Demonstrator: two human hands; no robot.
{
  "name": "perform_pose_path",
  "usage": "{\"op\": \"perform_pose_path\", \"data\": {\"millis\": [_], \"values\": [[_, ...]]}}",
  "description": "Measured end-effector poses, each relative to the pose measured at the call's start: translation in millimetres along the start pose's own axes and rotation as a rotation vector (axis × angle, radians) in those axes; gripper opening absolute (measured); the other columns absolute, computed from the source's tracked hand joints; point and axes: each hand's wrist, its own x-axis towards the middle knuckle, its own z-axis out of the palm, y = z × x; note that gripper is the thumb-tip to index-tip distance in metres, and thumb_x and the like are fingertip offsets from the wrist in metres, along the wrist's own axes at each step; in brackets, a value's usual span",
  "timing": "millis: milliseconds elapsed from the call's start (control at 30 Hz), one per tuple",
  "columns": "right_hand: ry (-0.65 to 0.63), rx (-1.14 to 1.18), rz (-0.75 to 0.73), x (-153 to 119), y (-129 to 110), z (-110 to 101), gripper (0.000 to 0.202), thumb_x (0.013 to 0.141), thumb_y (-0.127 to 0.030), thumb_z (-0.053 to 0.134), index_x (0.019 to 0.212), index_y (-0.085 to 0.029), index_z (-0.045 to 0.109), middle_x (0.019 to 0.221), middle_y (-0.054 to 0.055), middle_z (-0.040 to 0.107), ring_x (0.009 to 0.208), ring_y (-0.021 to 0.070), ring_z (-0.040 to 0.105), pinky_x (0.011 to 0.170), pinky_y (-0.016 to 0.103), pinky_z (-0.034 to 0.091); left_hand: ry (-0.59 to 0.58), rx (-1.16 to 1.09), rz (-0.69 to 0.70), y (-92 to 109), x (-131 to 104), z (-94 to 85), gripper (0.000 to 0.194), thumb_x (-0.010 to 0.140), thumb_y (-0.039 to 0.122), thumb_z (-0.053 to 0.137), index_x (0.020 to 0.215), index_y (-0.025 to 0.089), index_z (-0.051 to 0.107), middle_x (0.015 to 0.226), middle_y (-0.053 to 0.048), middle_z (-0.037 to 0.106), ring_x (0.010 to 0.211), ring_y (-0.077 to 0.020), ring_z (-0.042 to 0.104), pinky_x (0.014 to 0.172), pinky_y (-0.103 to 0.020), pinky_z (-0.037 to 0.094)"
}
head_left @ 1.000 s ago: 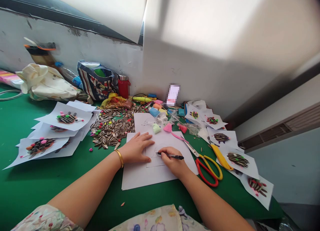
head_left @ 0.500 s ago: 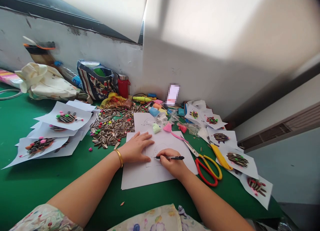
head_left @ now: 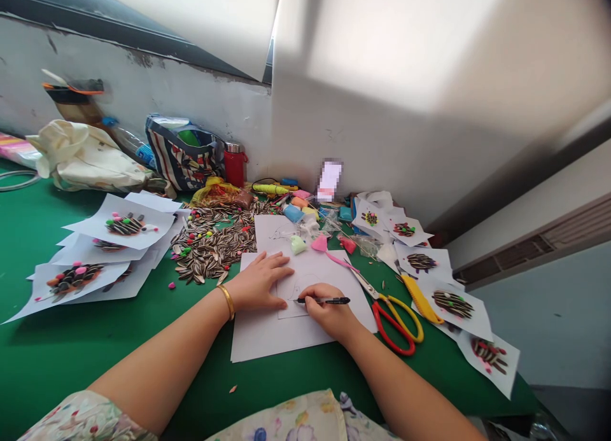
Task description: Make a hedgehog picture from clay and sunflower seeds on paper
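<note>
My right hand (head_left: pixel 327 307) grips a black pen (head_left: pixel 340 300), its tip down on a small white sheet marked with thin drawn lines. Larger white paper (head_left: pixel 260 345) lies beneath that sheet. My left hand (head_left: pixel 261 282) rests flat on the paper, fingers spread, just left of the drawing. Right of my right hand lie scissors (head_left: pixel 398 323) with one red and one yellow handle. Pink clay (head_left: pixel 319 243) and pale green clay (head_left: pixel 298 244) sit at the paper's far edge. The drawn lines are partly covered by my hands.
A heap of sunflower seeds (head_left: pixel 214 244) spreads at the back left. Seed-decorated cards (head_left: pixel 126 224) are piled left, and more cards (head_left: pixel 453 304) line the right edge, with a yellow cutter (head_left: pixel 420 298) on them. Behind stand a red flask (head_left: pixel 235 165) and a striped bag (head_left: pixel 184 154).
Both hands stay in nearly the same place. The pen has tilted very slightly; otherwise the view has only shifted a little.
</note>
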Motion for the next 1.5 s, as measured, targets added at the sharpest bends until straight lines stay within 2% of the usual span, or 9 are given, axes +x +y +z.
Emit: {"op": "perform_pose_path", "data": {"millis": [233, 367, 467, 733, 867, 1000, 1167, 1500], "values": [[0.080, 0.066, 0.015, 0.2, 6.9, -2.6, 0.020, 0.082, -0.019, 0.053, 0.086, -0.023, 0.073, 0.089, 0.003, 0.073, 0.087, 0.0193, 0.066, 0.081, 0.031, 0.050, -0.003, -0.002, 0.001, 0.9, 0.3, -1.2, 0.080, 0.071, 0.059, 0.072, 0.141, 0.027, 0.049, 0.158, -0.010, 0.033, 0.147, -0.0327, 0.023, 0.120, -0.054, 0.009], [0.191, 0.115, 0.092, 3.6, 14.2, -8.7, 0.020, 0.085, -0.026, 0.053, 0.092, -0.021, 0.071, 0.090, 0.005, 0.072, 0.082, 0.0202, 0.066, 0.075, 0.032, 0.051, -0.008, -0.006, 0.001, 1.2, 0.4, -1.8, 0.080, 0.071, 0.058, 0.072, 0.142, 0.028, 0.048, 0.158, -0.010, 0.032, 0.147, -0.0332, 0.022, 0.120, -0.055, 0.010], [0.214, 0.131, 0.128, 6.8, 17.1, -11.8, 0.022, 0.086, -0.030, 0.052, 0.094, -0.020, 0.070, 0.086, 0.005, 0.071, 0.077, 0.0202, 0.064, 0.071, 0.032, 0.051, -0.008, -0.004, 0.000, 0.9, 0.3, -1.3, 0.080, 0.071, 0.058, 0.072, 0.142, 0.028, 0.048, 0.158, -0.010, 0.033, 0.147, -0.0330, 0.022, 0.120, -0.054, 0.010], [0.147, 0.228, 0.123, 9.2, 5.5, -18.0, 0.023, 0.086, -0.034, 0.055, 0.100, -0.021, 0.068, 0.092, 0.005, 0.070, 0.081, 0.0197, 0.064, 0.071, 0.030, 0.050, -0.005, 0.004, 0.006, -0.9, 0.9, 0.8, 0.081, 0.071, 0.059, 0.072, 0.142, 0.029, 0.047, 0.159, -0.008, 0.032, 0.147, -0.0334, 0.022, 0.120, -0.054, 0.009], [0.103, 0.278, 0.165, 12.4, -3.5, -24.1, 0.020, 0.084, -0.035, 0.058, 0.096, -0.021, 0.066, 0.085, 0.003, 0.068, 0.074, 0.0177, 0.061, 0.065, 0.028, 0.048, -0.009, 0.013, 0.007, 0.3, 0.6, -0.9, 0.081, 0.071, 0.059, 0.071, 0.143, 0.030, 0.046, 0.159, -0.008, 0.031, 0.148, -0.0326, 0.021, 0.120, -0.053, 0.008], [0.115, 0.252, 0.179, 15.0, -1.6, -13.9, 0.015, 0.084, -0.034, 0.056, 0.086, -0.021, 0.064, 0.077, 0.001, 0.066, 0.068, 0.0170, 0.059, 0.063, 0.028, 0.047, -0.022, 0.023, 0.004, 1.3, -0.3, -2.0, 0.082, 0.072, 0.057, 0.071, 0.145, 0.030, 0.044, 0.159, -0.008, 0.030, 0.148, -0.0314, 0.019, 0.120, -0.053, 0.008], [0.111, 0.185, 0.091, 14.5, 8.5, 1.0, 0.013, 0.085, -0.030, 0.055, 0.084, -0.021, 0.064, 0.078, 0.001, 0.065, 0.071, 0.0172, 0.060, 0.066, 0.029, 0.047, -0.017, 0.028, 0.007, 1.2, -1.0, -0.7, 0.081, 0.076, 0.060, 0.066, 0.147, 0.031, 0.041, 0.160, -0.007, 0.029, 0.149, -0.0311, 0.018, 0.121, -0.052, 0.006], [0.075, 0.099, 0.065, 13.5, 6.9, 1.8, 0.012, 0.087, -0.027, 0.054, 0.087, -0.022, 0.065, 0.083, 0.001, 0.068, 0.076, 0.0172, 0.062, 0.071, 0.029, 0.048, -0.010, 0.017, -0.006, 1.4, 0.0, 0.3, 0.088, 0.070, 0.062, 0.071, 0.146, 0.030, 0.042, 0.159, -0.009, 0.030, 0.149, -0.0318, 0.019, 0.120, -0.053, 0.007]]}}
